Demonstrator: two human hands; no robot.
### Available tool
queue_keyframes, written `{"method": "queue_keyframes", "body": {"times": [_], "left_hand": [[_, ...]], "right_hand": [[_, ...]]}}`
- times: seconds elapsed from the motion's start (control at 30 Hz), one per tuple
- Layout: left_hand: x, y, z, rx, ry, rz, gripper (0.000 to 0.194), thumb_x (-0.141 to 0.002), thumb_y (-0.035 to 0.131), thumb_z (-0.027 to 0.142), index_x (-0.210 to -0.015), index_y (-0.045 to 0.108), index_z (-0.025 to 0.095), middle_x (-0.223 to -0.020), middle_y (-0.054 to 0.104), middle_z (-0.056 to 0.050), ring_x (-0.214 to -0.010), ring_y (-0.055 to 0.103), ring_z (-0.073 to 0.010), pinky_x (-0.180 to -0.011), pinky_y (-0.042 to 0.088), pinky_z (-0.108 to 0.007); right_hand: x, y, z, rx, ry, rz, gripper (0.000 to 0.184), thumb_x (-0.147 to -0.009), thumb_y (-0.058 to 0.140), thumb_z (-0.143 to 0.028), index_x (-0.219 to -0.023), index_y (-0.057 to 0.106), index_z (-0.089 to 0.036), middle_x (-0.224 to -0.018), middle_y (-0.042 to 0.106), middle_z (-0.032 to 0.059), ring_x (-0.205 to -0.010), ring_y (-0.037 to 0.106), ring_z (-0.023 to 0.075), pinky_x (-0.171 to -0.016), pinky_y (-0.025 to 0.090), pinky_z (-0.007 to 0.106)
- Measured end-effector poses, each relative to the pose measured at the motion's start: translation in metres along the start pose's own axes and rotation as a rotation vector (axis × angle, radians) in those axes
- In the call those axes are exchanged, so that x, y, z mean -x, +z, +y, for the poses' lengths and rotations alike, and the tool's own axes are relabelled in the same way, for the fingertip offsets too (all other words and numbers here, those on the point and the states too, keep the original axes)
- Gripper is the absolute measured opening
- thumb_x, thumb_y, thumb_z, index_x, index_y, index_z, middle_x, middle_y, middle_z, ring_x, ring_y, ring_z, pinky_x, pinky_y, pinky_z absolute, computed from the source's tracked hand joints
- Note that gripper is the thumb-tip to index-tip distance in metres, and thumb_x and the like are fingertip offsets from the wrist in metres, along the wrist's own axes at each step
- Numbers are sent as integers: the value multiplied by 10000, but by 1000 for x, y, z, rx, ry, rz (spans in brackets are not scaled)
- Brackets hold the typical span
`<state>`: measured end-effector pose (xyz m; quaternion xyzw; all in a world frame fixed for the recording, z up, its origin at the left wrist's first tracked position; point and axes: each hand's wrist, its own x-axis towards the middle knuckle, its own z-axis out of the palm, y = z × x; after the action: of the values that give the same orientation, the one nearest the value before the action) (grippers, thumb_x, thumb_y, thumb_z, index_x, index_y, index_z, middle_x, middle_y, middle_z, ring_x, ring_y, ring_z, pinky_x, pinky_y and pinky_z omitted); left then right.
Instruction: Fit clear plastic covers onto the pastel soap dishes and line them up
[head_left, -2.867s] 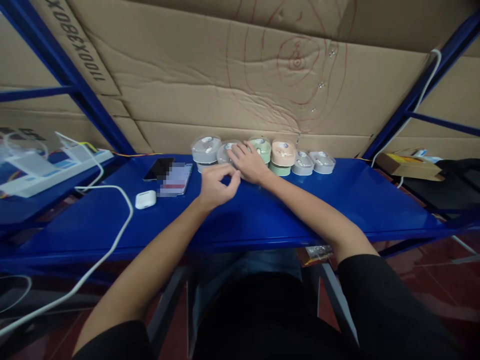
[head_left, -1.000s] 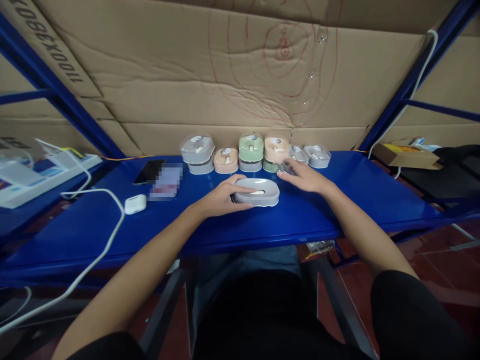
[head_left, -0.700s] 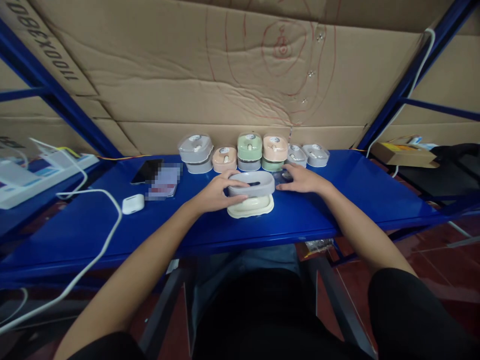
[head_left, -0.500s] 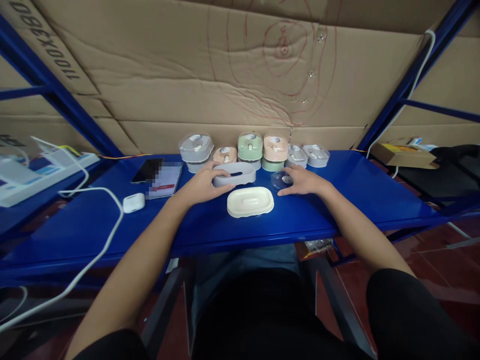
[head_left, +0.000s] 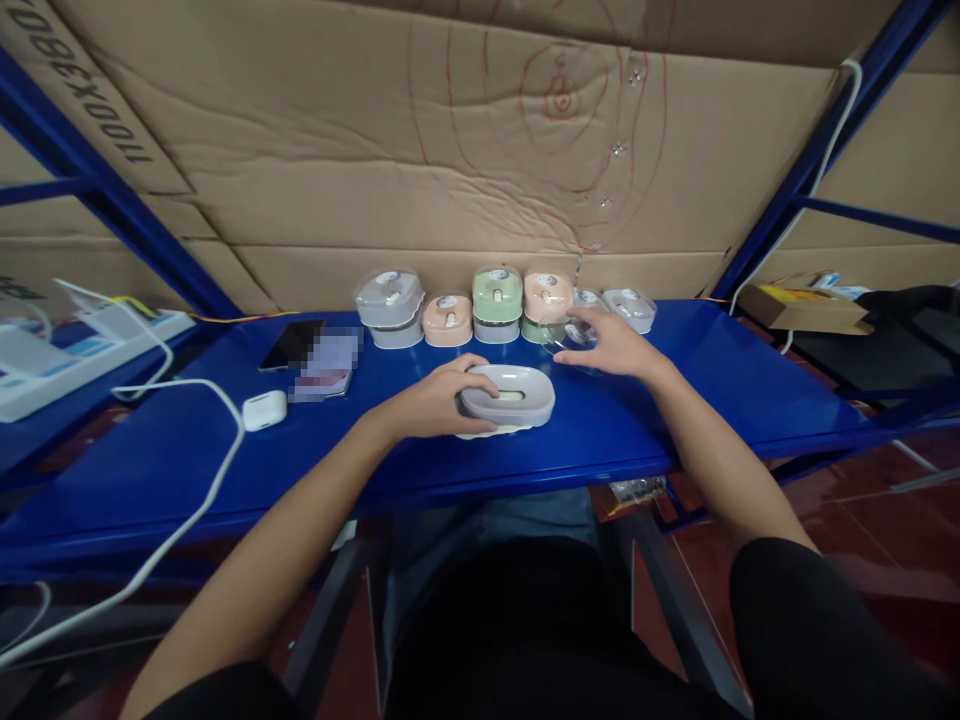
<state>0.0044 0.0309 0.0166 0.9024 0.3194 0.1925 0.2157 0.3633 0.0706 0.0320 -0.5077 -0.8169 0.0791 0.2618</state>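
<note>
Fingers [head_left: 481, 383] of the left hand [head_left: 435, 402] curl around the left end of a grey oval piece [head_left: 517, 412] in the head view, one reaching over its rim and the thumb against the near side. It sits on a cream base [head_left: 487, 433] near the front of the blue table [head_left: 720, 390]. Left forearm slants in from lower left, palm facing the piece. Right forearm comes from lower right, and the right hand [head_left: 611, 345] points leftward, thumb and fingers parted around a clear lid [head_left: 576, 334]; whether that lid touches the table, I cannot tell.
</note>
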Motion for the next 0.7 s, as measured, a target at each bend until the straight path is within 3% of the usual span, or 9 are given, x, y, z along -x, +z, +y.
{"method": "queue_keyframes", "body": {"times": [0.23,0.37,0.5,0.7], "left_hand": [[4,-1,3,-10,-35,-84,546,-777,947,486,-1245,756,279,-1452,582,-93,-1324,653,-339,-1173,551,-496],[2,0,-2,-35,-48,-22,493,-804,948,508,-1202,776,272,-1441,587,-87,-1323,654,-344,-1196,537,-502],[-3,10,-8,-19,-60,26,564,-786,989,560,-1230,792,274,-1510,565,-102,-1410,622,-376,-1270,486,-537],[-7,27,-7,61,9,26,528,-803,999,501,-1236,785,288,-1587,557,-106,-1478,606,-378,-1291,482,-554]], "right_hand": [[1,5,-9,-50,6,71,928,-795,927,-670,-1549,695,-180,-1429,754,222,-1278,741,450,-1120,583,679],[1,8,-10,-66,4,69,954,-794,912,-692,-1556,688,-164,-1443,752,230,-1277,747,447,-1129,585,678],[2,12,-10,-89,-5,79,984,-779,918,-707,-1568,683,-169,-1512,723,236,-1291,742,451,-1122,594,681],[5,13,-22,-162,-210,55,892,-819,907,-688,-1559,706,-232,-1555,715,180,-1341,716,410,-1163,574,633]]}}
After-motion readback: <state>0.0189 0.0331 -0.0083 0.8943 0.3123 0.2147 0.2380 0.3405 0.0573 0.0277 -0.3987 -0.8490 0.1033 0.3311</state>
